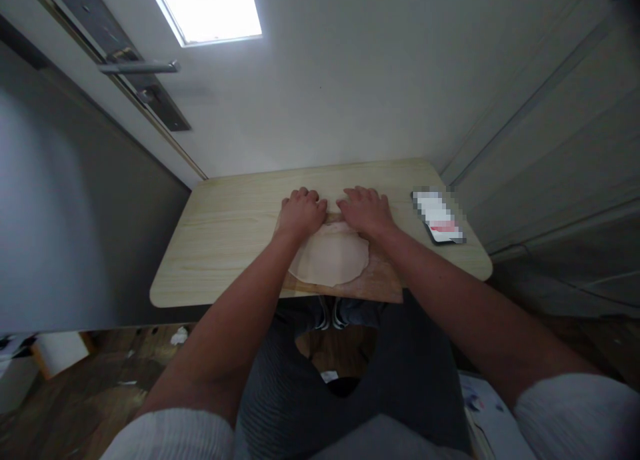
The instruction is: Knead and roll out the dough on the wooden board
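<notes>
- Pale cream, that's the flat sheet (330, 259) in front of you, mid-frame, its near edge rounded and slightly uneven, lying on a brown board (380, 280).
- Your left hand (303, 212) is just above the frame's centre, palm down with the fingers bent; your right hand (367, 210) mirrors it on the other side, with a narrow gap between the thumbs.
- Both hands sit at the far end of the sheet, but your own knuckles hide what's beneath, so I can't tell whether either one grips anything.
- Looks to me like pressing or working the sheet flat; lean in evenly through both arms, so neither side comes out thinner.
- Watch the wrists: they cross close to the sheet's sides, so lift them a touch to avoid dragging or creasing it.
- Mind the board too; its near right corner seems to poke past the edge of the wooden table (220, 233), and a hard shove could shift it.
- Right of centre, the phone (437, 215) lies well apart from your fingers; good working room there.
</notes>
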### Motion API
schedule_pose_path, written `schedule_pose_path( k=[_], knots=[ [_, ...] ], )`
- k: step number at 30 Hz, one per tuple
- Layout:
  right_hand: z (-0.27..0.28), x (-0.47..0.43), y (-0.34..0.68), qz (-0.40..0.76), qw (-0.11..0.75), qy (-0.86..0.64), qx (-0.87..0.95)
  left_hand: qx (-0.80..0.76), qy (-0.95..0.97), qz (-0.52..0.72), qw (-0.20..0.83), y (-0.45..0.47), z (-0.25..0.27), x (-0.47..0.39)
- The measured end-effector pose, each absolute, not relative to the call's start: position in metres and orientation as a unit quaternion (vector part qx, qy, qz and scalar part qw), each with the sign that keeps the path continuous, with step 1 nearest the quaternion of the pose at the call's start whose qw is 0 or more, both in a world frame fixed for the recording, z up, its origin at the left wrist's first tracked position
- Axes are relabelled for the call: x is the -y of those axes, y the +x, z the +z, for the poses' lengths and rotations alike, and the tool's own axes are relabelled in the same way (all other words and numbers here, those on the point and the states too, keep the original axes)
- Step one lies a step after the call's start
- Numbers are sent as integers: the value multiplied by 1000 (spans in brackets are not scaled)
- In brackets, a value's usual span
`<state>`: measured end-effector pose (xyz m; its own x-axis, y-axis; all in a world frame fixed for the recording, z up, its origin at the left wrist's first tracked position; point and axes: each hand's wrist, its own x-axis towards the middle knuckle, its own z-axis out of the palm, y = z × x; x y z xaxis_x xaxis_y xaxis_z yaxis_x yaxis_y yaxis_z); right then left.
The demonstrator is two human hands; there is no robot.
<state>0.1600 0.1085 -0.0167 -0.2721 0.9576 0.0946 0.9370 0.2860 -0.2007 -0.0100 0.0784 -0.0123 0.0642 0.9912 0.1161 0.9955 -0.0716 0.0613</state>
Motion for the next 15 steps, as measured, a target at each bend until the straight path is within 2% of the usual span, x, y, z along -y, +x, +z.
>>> schedule_pose_path(
  k=[15],
  knots=[
    [-17, -90, 162, 16, 135, -600, 788, 674, -737, -48, -3, -6, -7, -63]
  ],
)
